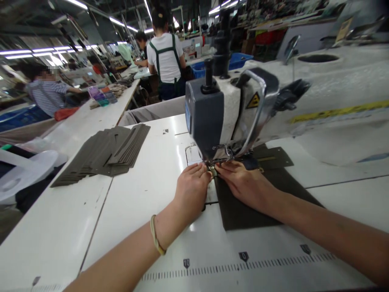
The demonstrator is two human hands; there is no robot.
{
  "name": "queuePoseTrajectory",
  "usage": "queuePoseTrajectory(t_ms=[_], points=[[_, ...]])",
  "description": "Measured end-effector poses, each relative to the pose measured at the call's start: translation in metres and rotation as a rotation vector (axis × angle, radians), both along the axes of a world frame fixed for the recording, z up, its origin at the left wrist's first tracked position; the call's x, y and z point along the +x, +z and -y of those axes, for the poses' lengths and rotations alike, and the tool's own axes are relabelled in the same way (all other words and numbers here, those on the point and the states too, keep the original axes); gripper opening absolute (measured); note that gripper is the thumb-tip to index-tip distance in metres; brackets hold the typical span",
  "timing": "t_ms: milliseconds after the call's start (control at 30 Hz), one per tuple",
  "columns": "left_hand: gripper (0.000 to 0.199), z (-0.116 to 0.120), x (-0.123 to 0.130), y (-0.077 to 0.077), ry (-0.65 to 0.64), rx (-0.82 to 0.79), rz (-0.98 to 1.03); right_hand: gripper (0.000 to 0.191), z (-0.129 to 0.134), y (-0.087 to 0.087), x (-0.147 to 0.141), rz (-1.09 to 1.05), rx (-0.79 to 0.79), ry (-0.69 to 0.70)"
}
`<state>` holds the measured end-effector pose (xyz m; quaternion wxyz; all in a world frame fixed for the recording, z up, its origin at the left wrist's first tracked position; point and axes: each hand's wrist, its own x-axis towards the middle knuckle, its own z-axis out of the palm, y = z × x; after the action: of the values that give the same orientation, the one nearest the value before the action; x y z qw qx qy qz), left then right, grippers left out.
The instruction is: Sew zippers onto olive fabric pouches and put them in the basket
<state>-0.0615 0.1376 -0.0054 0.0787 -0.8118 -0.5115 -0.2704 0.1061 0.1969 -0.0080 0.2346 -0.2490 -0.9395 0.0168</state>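
Olive fabric point(243, 211), one piece, lies flat under one sewing machine point(219, 117). Two hands rest on it at the needle: left hand point(191, 188) fingers together, right hand point(243, 182) pressed flat. Needle hidden behind fingertips. One stack point(106, 154) of cut pieces sits well left.

Both bare forearms reached forward and inward, so that the hands met near the middle of the view. The left hand point(192, 187) lay palm down, knuckles up, its fingers curled slightly and pressed together, the tips pointing toward the right hand. A pale band circled the left wrist. The right hand point(243, 182) also lay palm down and flatter, fingers stretched leftward, tips nearly touching those of the left hand. The right forearm came in from the lower right corner at a shallow slant; the left forearm rose from the bottom edge at a steeper angle.
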Motion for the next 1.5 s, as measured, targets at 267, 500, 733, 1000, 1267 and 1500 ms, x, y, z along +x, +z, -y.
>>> queuePoseTrajectory(t_ms=[267,500,733,1000,1267,1500], points=[[0.014,-0.005,0.0,-0.002,0.011,0.037,-0.017,0.033,-0.006,-0.004,-0.002,-0.021,0.054,0.047],[0.013,-0.007,-0.002,-0.003,0.035,0.066,0.011,0.028,-0.008,-0.003,-0.002,-0.026,0.009,0.031],[0.015,-0.001,-0.003,0.0,0.002,0.072,-0.004,0.026,-0.006,-0.002,-0.001,-0.064,0.078,0.057],[0.015,0.001,-0.005,-0.005,0.002,0.06,0.011,0.029,-0.002,-0.011,0.002,-0.109,0.111,0.009],[0.025,0.015,0.001,0.005,0.252,-0.148,-0.014,0.047,0.0,-0.022,0.007,0.052,0.172,-0.277],[0.051,0.069,0.029,0.012,0.23,-0.369,-0.012,0.069,0.069,-0.032,0.04,0.035,0.231,-0.365]])
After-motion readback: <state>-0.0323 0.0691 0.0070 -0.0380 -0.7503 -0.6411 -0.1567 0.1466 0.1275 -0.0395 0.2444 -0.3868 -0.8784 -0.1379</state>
